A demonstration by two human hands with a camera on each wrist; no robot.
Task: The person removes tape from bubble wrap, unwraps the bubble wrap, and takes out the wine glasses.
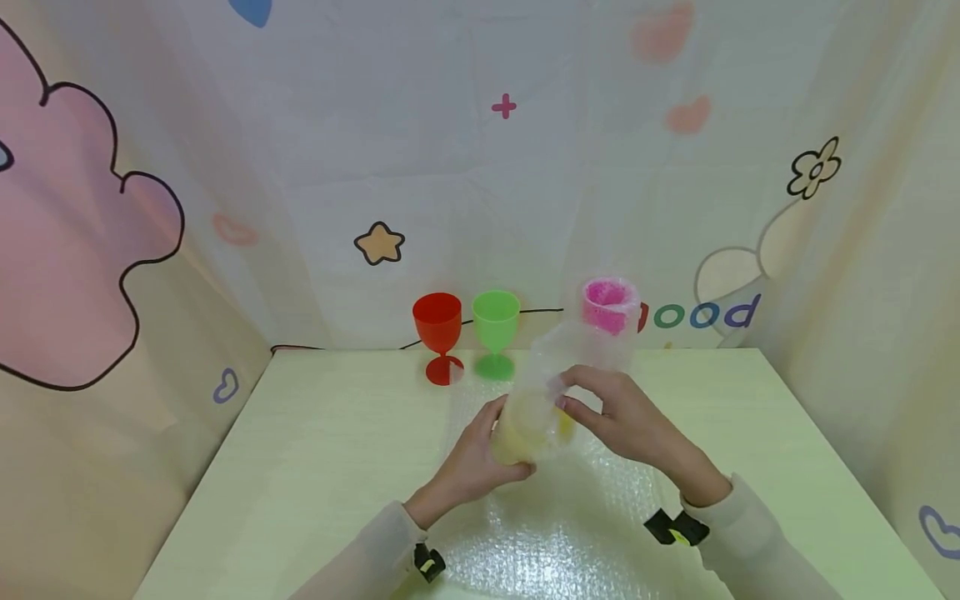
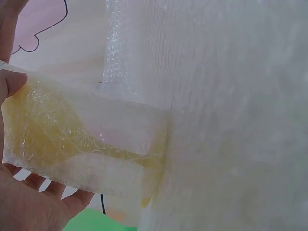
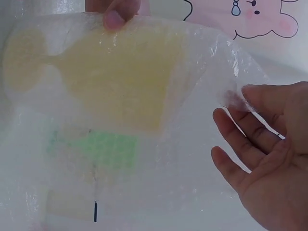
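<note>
My left hand (image 1: 480, 457) grips a yellow goblet (image 3: 120, 62) wrapped in bubble wrap (image 2: 115, 120), tilted above the table. The goblet's bowl lies by the left palm in the left wrist view, and its stem and foot show cloudy through the plastic. My right hand (image 1: 626, 417) pinches a loose edge of the wrap between thumb and fingertips, beyond the goblet's rim in the right wrist view. Below the hands, a sheet of bubble wrap (image 1: 517, 554) lies on the table.
At the table's back edge stand a red goblet (image 1: 438, 321) and a green goblet (image 1: 496, 319). To their right, a pink object (image 1: 606, 307) stands inside bubble wrap. A patterned curtain (image 1: 450, 167) hangs behind the pale table (image 1: 285, 467).
</note>
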